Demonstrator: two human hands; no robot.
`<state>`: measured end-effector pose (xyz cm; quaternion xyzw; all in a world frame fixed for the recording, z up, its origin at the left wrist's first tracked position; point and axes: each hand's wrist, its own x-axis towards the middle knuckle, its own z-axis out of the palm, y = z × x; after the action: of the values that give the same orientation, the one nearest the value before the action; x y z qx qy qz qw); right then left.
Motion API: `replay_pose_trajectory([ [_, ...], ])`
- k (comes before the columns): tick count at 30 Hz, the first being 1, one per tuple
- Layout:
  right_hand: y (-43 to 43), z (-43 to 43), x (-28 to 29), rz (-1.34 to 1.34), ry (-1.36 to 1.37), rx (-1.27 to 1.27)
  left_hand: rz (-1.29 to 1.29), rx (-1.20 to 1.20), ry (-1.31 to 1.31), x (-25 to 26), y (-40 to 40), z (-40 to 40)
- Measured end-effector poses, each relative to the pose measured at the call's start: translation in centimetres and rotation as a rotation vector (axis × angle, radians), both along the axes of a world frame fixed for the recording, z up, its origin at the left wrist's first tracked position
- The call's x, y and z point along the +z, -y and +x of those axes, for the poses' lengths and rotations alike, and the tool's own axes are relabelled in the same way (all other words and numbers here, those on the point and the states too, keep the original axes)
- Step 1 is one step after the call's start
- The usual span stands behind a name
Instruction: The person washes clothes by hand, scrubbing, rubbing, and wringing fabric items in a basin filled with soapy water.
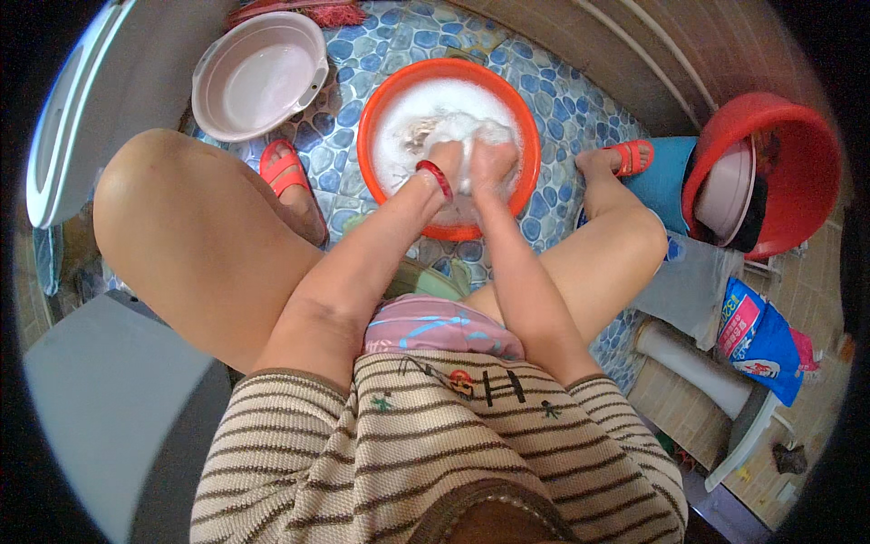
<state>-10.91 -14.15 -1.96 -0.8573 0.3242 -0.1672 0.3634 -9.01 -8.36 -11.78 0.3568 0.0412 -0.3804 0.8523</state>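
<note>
Between my feet on the floor stands a round red-orange plastic basin (366, 143) full of white suds (469, 95). My left hand (446, 160), with a red bangle (433, 178) on its wrist, reaches into the foam left of the basin's middle. Close beside it on the right, my right hand (494, 163) is bent at the knuckles, its fingers covered by foam. A brownish, wet patch (419, 134), perhaps cloth, shows through the suds by my left hand. Foam hides the fingertips of both hands, so what they hold cannot be seen.
A pale pink basin (255, 122) lies upper left on the pebble-patterned floor (343, 109). At right, a large red tub (809, 170) on its side holds a smaller pink basin (724, 194), beside a blue container (663, 183). A blue printed bag (764, 340) is lower right.
</note>
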Motion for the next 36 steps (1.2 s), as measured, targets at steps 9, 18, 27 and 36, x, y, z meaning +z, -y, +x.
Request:
replay_pose_trajectory([
  [9,-6.1,-3.1,-0.1,0.054,0.247,0.238,-0.167,0.035,-0.438,2.3,-4.5,3.3],
  [18,6.8,-1.0,-8.2,0.313,0.239,-0.137,0.543,0.182,-0.046,8.3,1.8,-2.6],
  [27,-4.7,-1.1,0.5,0.194,0.103,0.109,0.180,0.236,-0.411,1.3,-2.1,1.4],
  [36,-3.8,-1.8,-2.2,0.224,0.134,-0.037,0.237,0.065,-0.332,2.4,-1.9,2.0],
])
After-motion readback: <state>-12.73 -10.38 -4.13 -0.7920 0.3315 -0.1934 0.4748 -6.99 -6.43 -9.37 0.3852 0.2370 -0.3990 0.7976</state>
